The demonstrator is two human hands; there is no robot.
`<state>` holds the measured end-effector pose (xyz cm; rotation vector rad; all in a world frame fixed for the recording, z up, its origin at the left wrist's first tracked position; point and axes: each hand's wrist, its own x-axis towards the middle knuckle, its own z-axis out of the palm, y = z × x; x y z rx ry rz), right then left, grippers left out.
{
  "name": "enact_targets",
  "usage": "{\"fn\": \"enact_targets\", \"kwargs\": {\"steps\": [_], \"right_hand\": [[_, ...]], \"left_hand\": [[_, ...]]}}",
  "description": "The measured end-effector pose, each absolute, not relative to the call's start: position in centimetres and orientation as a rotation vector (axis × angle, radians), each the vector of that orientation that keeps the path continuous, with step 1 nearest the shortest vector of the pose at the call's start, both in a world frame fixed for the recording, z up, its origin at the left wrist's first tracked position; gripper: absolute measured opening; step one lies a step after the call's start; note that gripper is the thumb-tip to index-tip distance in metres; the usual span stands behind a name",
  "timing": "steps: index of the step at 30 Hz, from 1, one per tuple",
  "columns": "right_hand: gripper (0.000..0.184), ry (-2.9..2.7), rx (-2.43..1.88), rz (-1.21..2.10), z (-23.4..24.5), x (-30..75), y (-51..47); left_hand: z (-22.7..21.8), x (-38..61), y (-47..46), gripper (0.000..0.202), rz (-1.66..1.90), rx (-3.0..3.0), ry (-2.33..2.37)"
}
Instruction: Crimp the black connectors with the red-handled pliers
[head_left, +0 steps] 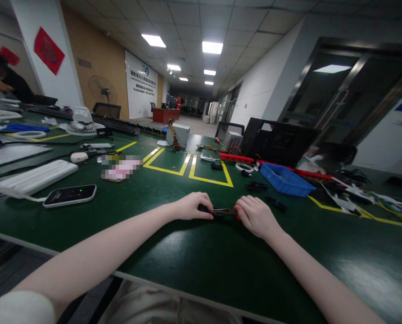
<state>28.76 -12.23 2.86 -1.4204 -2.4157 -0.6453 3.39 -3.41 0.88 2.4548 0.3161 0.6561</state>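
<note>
Over the green table, my left hand point(194, 206) is closed, thumb and fingers pinching a small black part point(204, 208) whose kind I cannot make out. My right hand point(257, 215) wraps around the red handles of a pair of pliers point(225, 211). Their dark metal jaws point left and reach the black part at my left fingertips. Most of the handles are hidden inside my right fist. Small black pieces point(256, 186) lie just beyond my right hand, with another black piece point(275, 203) to the right of it.
A blue bin point(285, 179) stands at right, near a white tape roll point(244, 167). On the left lie a white-edged phone-like device point(70, 195), a white power strip point(35, 175) and cables. Yellow tape point(210, 182) marks the table point(173, 270). A power supply box point(182, 135) stands behind. Another person sits far left.
</note>
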Motion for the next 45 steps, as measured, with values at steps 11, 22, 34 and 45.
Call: {"fn": "enact_targets", "kwargs": {"steps": [11,22,34,45], "right_hand": [[0.037,-2.461,-1.489,-0.545,3.02,28.53,-12.24],[0.032,-2.467,-1.531,-0.470,2.99,28.52,-12.21],[0.030,-2.475,-1.547,-0.395,3.02,28.49,-12.13],[0.031,-2.491,-1.532,-0.356,3.33,28.71,-12.19]], "left_hand": [[0.81,3.34,-3.29,0.015,0.636,2.469,0.338],[1.00,3.37,-3.45,0.016,0.639,2.496,0.357],[0.68,3.42,-3.49,0.016,0.656,2.523,0.361],[0.67,3.35,-3.42,0.016,0.636,2.533,0.356]]}}
